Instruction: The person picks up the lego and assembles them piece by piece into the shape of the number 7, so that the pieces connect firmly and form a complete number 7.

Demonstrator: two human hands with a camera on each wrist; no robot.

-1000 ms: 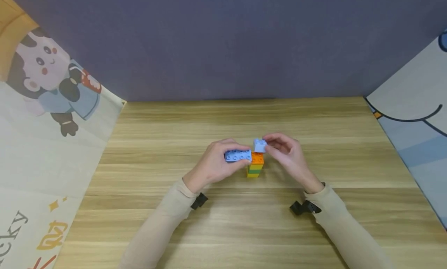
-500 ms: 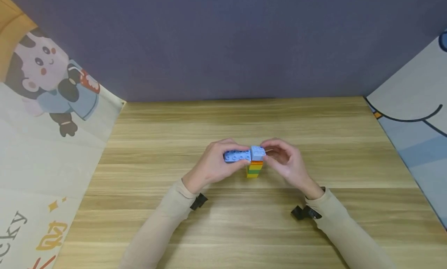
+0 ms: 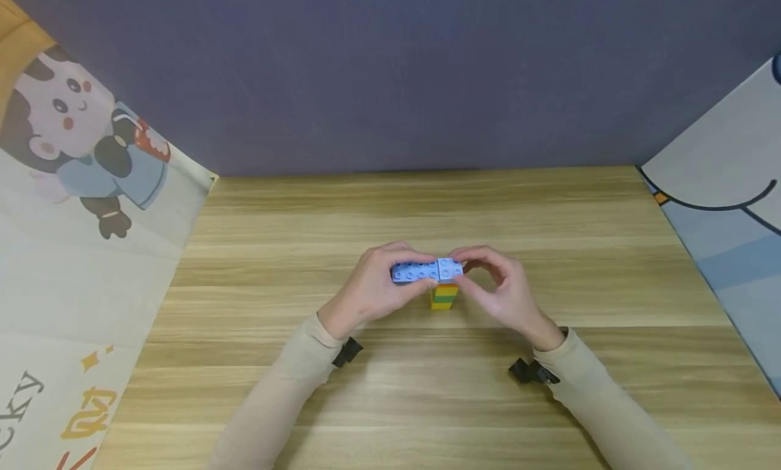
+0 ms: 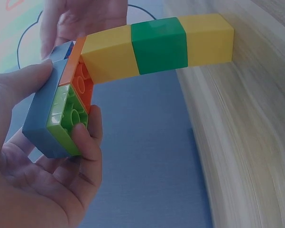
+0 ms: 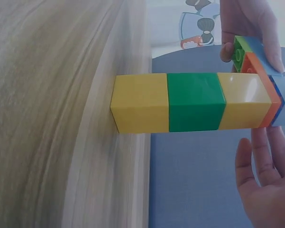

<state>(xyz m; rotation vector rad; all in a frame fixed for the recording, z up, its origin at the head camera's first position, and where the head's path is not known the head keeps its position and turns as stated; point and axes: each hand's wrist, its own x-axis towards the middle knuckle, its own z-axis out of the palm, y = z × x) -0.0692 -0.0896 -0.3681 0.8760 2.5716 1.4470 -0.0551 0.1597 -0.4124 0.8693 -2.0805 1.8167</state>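
A brick tower stands on the table, with a lower yellow brick (image 5: pixel 140 102), a green brick (image 5: pixel 197 102) and an upper yellow brick (image 5: pixel 244 100). An orange plate (image 4: pixel 71 66) caps it and juts left. My left hand (image 3: pixel 372 283) grips a long blue brick (image 3: pixel 415 272), thumb and fingers on its two sides. Under that brick a light green plate (image 4: pixel 58 107) sits beside the orange one. My right hand (image 3: pixel 497 287) pinches a small light blue brick (image 3: pixel 449 270) above the orange plate, end to end with the long one. Whether it is fully seated I cannot tell.
The wood-grain table (image 3: pixel 427 402) runs back to a dark blue-grey panel (image 3: pixel 415 83). Cartoon-printed sheets flank it, one on the left (image 3: pixel 67 273) and one on the right (image 3: pixel 726 226). A dark wrist camera is strapped at each cuff.
The right hand has brought the small light blue brick down and slightly left onto the orange plate, covering its studs and levelling it with the long blue brick. The left hand stays in place.
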